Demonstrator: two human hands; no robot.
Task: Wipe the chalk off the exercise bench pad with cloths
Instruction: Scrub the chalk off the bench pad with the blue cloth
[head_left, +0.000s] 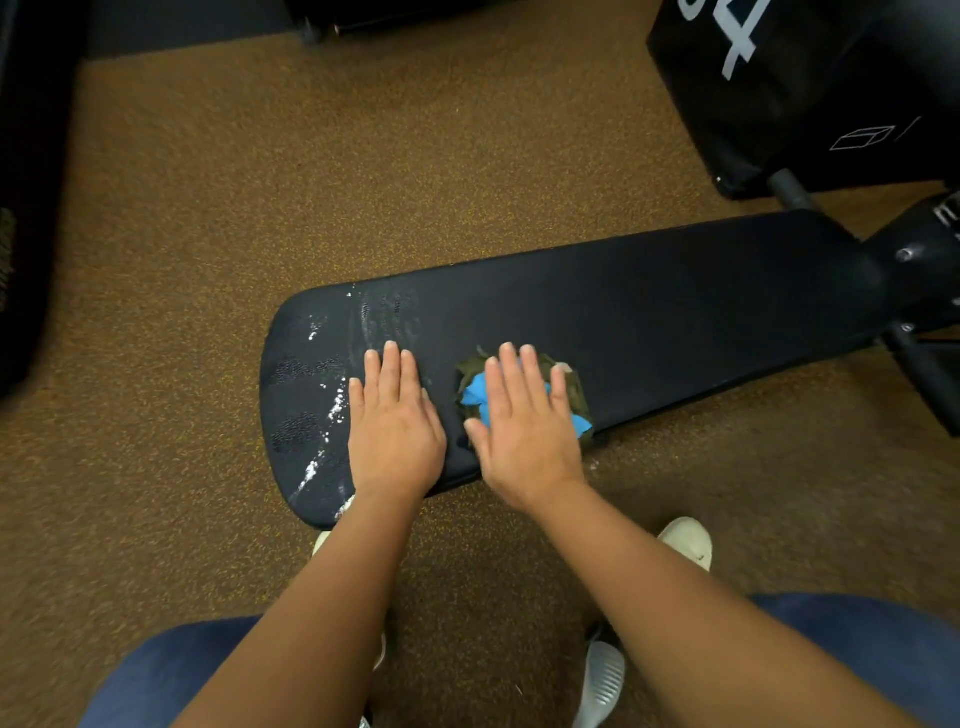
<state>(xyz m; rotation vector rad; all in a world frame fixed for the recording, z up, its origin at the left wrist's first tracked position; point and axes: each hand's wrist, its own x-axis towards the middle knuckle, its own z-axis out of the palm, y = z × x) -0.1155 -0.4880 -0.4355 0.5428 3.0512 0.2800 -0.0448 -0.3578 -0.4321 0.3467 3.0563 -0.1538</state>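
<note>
A long black bench pad (649, 306) runs from lower left to upper right across the brown floor. White chalk (332, 410) streaks and specks its left end. My left hand (395, 421) lies flat on the pad with straight fingers, just right of the chalk. My right hand (524, 421) presses flat on a bundle of cloths, a dark green cloth (574, 389) with a blue cloth (474, 396) showing under the palm. The cloths sit near the pad's front edge. Most of the bundle is hidden by the hand.
The bench's black frame and hinge (919, 270) stand at the right end. A large black padded box (810, 88) with white print is at the upper right. Dark equipment (21, 208) lines the left edge. My knees and light shoes (688, 540) are below the bench.
</note>
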